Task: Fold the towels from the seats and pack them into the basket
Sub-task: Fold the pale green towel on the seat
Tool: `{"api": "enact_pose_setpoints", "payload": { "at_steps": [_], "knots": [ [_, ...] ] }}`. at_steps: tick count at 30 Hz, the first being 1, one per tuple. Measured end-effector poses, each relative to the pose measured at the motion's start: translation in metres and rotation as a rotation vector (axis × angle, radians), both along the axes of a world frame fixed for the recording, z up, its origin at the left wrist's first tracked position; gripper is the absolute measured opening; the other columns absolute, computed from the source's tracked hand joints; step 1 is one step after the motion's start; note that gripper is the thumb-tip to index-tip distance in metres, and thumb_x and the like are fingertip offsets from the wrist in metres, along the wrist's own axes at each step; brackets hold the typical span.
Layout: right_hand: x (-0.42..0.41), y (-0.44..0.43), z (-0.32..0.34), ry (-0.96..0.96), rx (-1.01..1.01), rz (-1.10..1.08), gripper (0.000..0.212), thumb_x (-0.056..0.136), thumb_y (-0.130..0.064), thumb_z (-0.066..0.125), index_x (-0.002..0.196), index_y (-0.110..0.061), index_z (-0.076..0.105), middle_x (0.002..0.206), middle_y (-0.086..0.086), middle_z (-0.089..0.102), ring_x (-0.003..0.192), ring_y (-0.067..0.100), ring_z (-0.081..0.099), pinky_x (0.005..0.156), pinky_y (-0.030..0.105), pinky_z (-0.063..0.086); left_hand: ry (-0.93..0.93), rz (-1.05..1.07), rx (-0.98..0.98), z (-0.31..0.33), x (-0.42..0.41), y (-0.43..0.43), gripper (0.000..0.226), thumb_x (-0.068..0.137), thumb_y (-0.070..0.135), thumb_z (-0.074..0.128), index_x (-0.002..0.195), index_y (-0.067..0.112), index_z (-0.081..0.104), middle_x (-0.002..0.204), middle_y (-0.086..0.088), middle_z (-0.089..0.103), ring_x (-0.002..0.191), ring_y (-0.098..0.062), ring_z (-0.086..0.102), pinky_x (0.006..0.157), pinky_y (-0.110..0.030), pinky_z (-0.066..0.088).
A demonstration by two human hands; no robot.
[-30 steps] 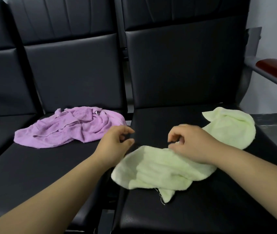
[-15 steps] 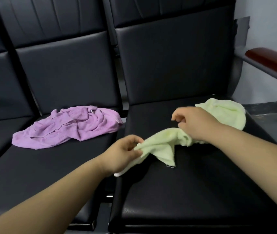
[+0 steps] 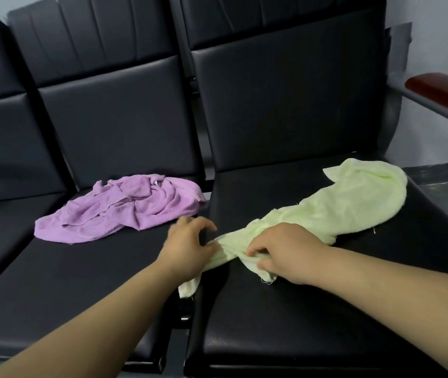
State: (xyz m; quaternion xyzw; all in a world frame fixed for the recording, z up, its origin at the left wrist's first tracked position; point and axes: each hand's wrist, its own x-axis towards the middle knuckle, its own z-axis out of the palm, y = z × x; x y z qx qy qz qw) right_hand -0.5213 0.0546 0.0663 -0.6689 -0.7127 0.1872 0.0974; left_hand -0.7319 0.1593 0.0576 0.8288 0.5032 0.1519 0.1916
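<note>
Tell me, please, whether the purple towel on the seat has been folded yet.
Not folded. The purple towel lies crumpled in a loose, wrinkled heap on the black seat, with no neat edges or layers.

Two bare arms, L + R, uncovered all the way from bottom edge of view to fingertips. L hand (image 3: 190, 241) a bit blurry, fingers hard to pick out. R hand (image 3: 285, 252) sharper, w/ knuckles + thumb plain to see. Forearms long, smooth, thicker toward bottom edge.
</note>
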Motion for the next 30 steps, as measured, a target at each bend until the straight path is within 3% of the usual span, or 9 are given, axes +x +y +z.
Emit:
{"api": "enact_pose_setpoints", "payload": {
  "at_steps": [3,6,12,16,18,21,24,27,30],
  "knots": [
    [-0.001,0.003,0.0,-0.021,-0.021,-0.05,0.03,0.092,-0.021,0.065,0.113,-0.04,0.075,0.103,-0.013,0.072,0.098,0.013,0.066,0.086,0.029,0.054,-0.05,-0.147,0.233,0.004,0.002,-0.003,0.024,0.079,0.023,0.078,0.097,0.033,0.065,0.1,0.015,0.052,0.095,-0.008,0.047,0.083,-0.021,0.04],
    [0.016,0.009,0.005,0.122,-0.006,-0.132,0.025,0.091,-0.02,0.069,0.106,-0.037,0.076,0.094,-0.019,0.065,0.089,0.003,0.061,0.07,0.012,0.044,-0.054,-0.311,-0.006,-0.009,0.009,-0.013,0.021,0.082,0.026,0.079,0.095,0.036,0.066,0.097,0.016,0.062,0.092,-0.001,0.059,0.082,-0.017,0.044],
    [0.043,0.008,0.023,0.387,-0.077,-0.227,0.022,0.087,-0.006,0.069,0.088,-0.028,0.071,0.083,-0.004,0.07,0.039,0.002,0.049,0.043,0.02,0.04,-0.067,-0.243,-0.085,-0.015,0.021,-0.009,0.011,0.09,0.022,0.071,0.092,0.032,0.066,0.091,0.012,0.065,0.085,-0.001,0.06,0.076,-0.02,0.046],
    [0.045,0.005,0.026,0.111,0.106,-0.225,0.032,0.09,-0.01,0.06,0.079,-0.04,0.066,0.09,-0.012,0.066,0.07,0.004,0.059,0.061,0.024,0.049,-0.133,-0.265,-0.172,-0.007,0.031,-0.009,0.014,0.092,0.017,0.067,0.089,0.031,0.063,0.084,0.004,0.069,0.073,-0.003,0.059,0.074,-0.027,0.05],
    [0.038,0.002,0.027,0.179,0.157,-0.145,0.026,0.087,-0.015,0.066,0.078,-0.039,0.069,0.088,-0.017,0.068,0.08,0.003,0.062,0.07,0.021,0.051,-0.23,-0.282,-0.233,-0.005,0.031,-0.007,0.012,0.093,0.014,0.066,0.093,0.026,0.065,0.088,-0.004,0.07,0.074,-0.005,0.058,0.074,-0.029,0.05],
    [0.027,-0.003,0.017,0.213,0.012,0.019,0.011,0.085,-0.032,0.074,0.094,-0.038,0.076,0.095,-0.02,0.07,0.092,-0.002,0.063,0.081,0.019,0.051,-0.331,-0.231,-0.288,-0.003,0.029,-0.006,0.012,0.094,0.01,0.065,0.097,0.021,0.066,0.096,-0.01,0.07,0.078,-0.007,0.058,0.075,-0.027,0.051],
    [0.02,-0.001,0.002,0.038,-0.044,0.096,0.028,0.087,-0.044,0.073,0.114,-0.04,0.075,0.115,-0.018,0.068,0.106,0.002,0.059,0.095,0.028,0.049,-0.323,-0.19,-0.269,0.0,0.029,-0.005,0.013,0.092,0.008,0.066,0.097,0.02,0.066,0.095,-0.009,0.07,0.074,-0.005,0.056,0.074,-0.024,0.05],
    [0.018,0.002,0.002,0.083,-0.018,0.052,0.026,0.089,-0.036,0.07,0.115,-0.039,0.074,0.111,-0.018,0.07,0.103,0.002,0.061,0.093,0.028,0.05,-0.333,-0.169,-0.247,0.002,0.029,-0.004,0.01,0.092,0.01,0.068,0.095,0.019,0.066,0.088,0.002,0.067,0.068,-0.001,0.052,0.069,-0.016,0.046],
    [0.021,0.001,0.001,0.113,-0.032,0.011,0.026,0.091,-0.022,0.067,0.11,-0.038,0.074,0.101,-0.018,0.07,0.093,0.002,0.063,0.083,0.021,0.051,-0.374,-0.152,-0.285,0.007,0.025,0.0,0.01,0.09,0.011,0.072,0.093,0.019,0.068,0.087,0.0,0.069,0.074,-0.004,0.058,0.076,-0.023,0.05]
  ]
}}
